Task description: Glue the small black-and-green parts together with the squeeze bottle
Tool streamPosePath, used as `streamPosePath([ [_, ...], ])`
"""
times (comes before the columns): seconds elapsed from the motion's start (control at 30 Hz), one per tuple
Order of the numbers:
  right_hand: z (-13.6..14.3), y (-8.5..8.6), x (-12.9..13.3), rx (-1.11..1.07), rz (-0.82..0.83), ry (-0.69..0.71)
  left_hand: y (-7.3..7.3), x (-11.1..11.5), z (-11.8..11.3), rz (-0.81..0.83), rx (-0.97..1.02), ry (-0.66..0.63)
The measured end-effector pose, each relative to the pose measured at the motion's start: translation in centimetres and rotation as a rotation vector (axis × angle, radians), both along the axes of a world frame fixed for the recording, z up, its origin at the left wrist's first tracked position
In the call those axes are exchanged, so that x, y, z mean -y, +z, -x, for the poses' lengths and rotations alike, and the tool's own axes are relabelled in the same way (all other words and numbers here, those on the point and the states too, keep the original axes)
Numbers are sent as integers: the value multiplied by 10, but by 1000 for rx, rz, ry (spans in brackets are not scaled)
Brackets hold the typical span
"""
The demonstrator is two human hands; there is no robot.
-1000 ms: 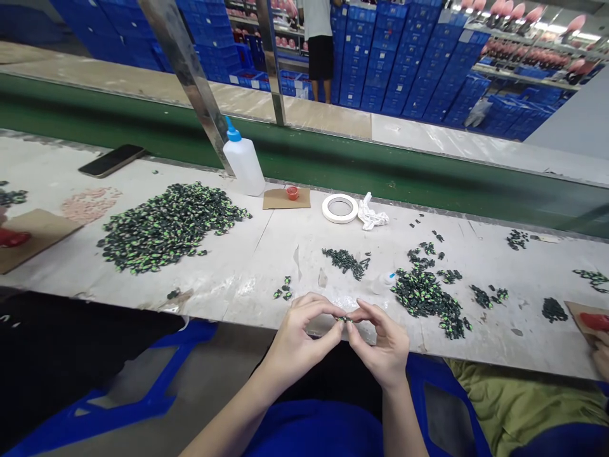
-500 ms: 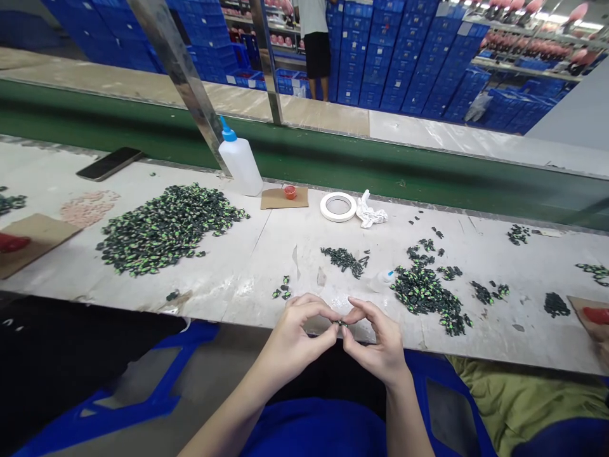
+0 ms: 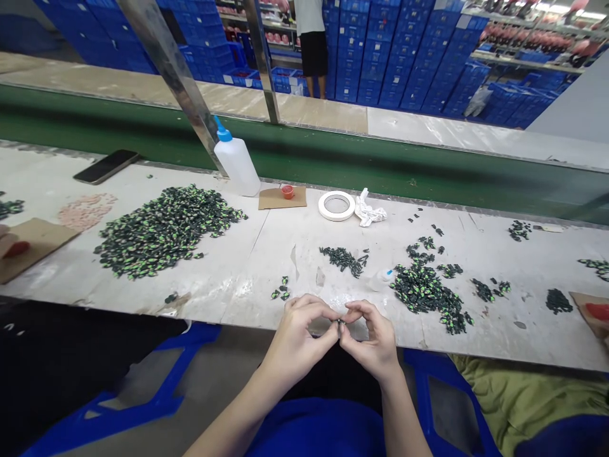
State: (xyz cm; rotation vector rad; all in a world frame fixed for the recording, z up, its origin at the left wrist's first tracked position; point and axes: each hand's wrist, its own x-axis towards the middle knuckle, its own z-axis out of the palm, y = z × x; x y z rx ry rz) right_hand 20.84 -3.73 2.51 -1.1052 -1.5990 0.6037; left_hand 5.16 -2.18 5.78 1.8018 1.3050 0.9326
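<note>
Over the table's front edge, my left hand [image 3: 307, 327] and my right hand [image 3: 373, 336] meet fingertip to fingertip. Both pinch one small dark piece [image 3: 340, 322], mostly covered by the fingers. A few black-and-green pieces [image 3: 281, 289] lie just beyond my left hand. Farther in is a small heap of plain dark pieces [image 3: 343, 259]. To the right of my right hand spreads a pile of black-and-green pieces [image 3: 423, 289], with a small blue-tipped bottle [image 3: 383, 277] lying at its left edge.
A large black-and-green heap [image 3: 166, 231] covers the left side. Along the back stand a white squeeze bottle [image 3: 239, 166], a red cap [image 3: 288, 192] on cardboard, a tape roll [image 3: 337, 206] and crumpled tissue [image 3: 370, 211]. A phone [image 3: 107, 166] lies far left. A co-worker's hand [image 3: 6, 241] shows at the left edge.
My hands stay together on the small piece, with the right fingers slightly shifted. At the left edge, a co-worker's hand has come in by the red thing on the cardboard.
</note>
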Motion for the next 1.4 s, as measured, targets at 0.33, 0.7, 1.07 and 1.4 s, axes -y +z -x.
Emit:
streamPosePath([
  [0.33, -21, 5, -1, 139, 36, -28, -31, -4, 19, 10, -106, 78],
  [0.7, -75, -10, -15, 391, -103, -720, -50, -36, 62, -204, -461, 311],
  [1.07, -49, -26, -36, 360, 43, -563, -40, -39, 40, -224, -321, 181],
  [1.4, -43, -20, -9, -244, 251, -417, -51, -36, -13, -173, -238, 45],
])
